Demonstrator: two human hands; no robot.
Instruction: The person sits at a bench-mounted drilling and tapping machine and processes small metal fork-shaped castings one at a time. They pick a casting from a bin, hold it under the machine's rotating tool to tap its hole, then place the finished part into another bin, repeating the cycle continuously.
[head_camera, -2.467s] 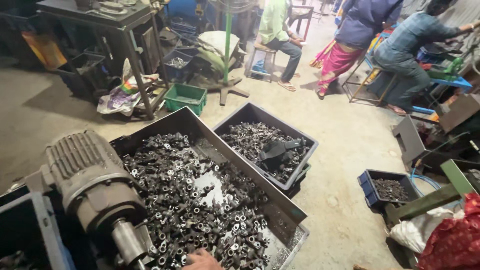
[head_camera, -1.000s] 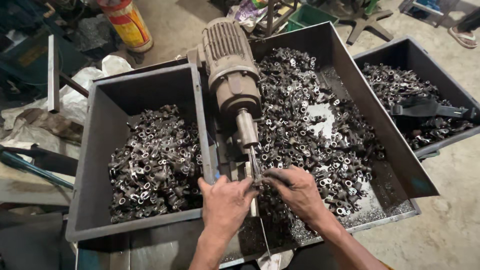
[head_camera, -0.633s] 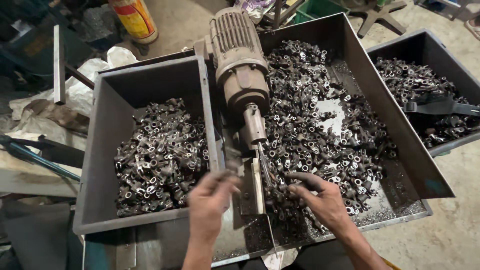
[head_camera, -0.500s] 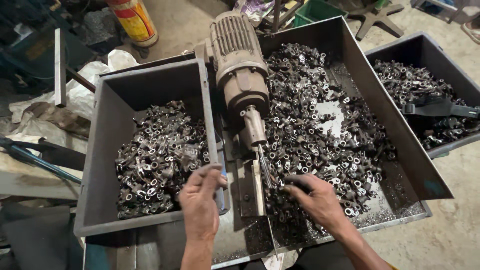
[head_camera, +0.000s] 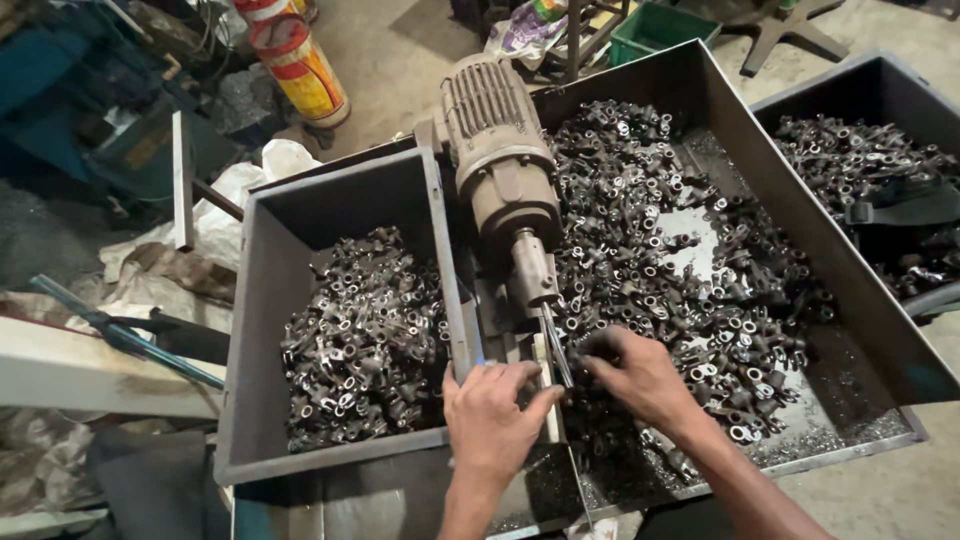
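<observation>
Steel fittings (head_camera: 690, 270) fill the big tray at 2 o'clock; right hand (head_camera: 640, 375) pinches one by the drill bit (head_camera: 556, 350), left hand (head_camera: 490, 420) curled, steadying the guide.

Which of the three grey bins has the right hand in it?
The large middle bin, right of the motor; the right hand rests on its parts. The left bin and far-right bin hold no hand.
</observation>
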